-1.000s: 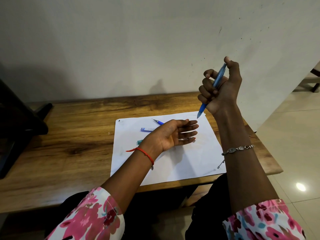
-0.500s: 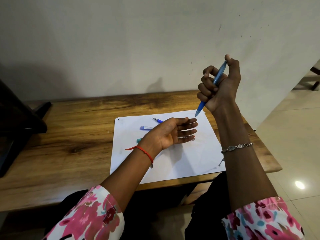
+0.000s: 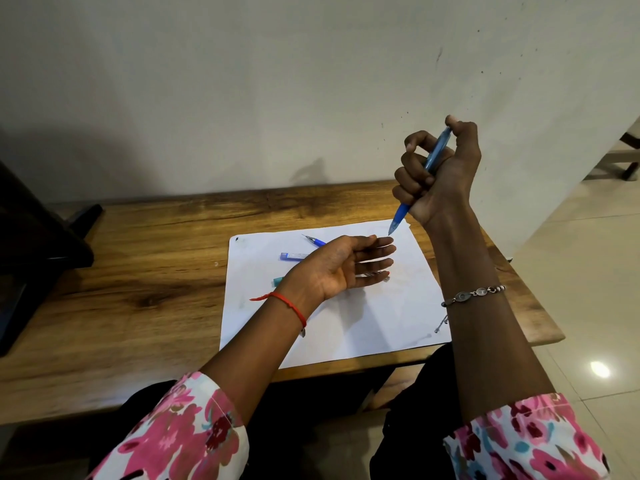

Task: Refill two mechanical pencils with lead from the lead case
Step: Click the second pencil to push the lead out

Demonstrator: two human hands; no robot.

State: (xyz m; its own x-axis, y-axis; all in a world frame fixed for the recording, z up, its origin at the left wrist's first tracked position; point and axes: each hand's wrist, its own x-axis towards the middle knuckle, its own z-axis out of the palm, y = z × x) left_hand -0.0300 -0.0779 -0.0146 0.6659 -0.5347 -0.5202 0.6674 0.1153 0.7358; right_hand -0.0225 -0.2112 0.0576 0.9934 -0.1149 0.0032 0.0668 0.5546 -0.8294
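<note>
Clicking looks like the step: blue pencil fisted tip-down in right hand, thumb on its cap. Left hand spread, palm up, empty, above the paper. Second pencil and lead case lie behind on the surface. Next, probably catch emerging lead.

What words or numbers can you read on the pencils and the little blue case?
None can be read.
Lead case: a pale label with tiny marks, too blurred to read.
Blue pencil in the right hand: no print shows.
Second pencil behind the left hand: no print shows.
</note>
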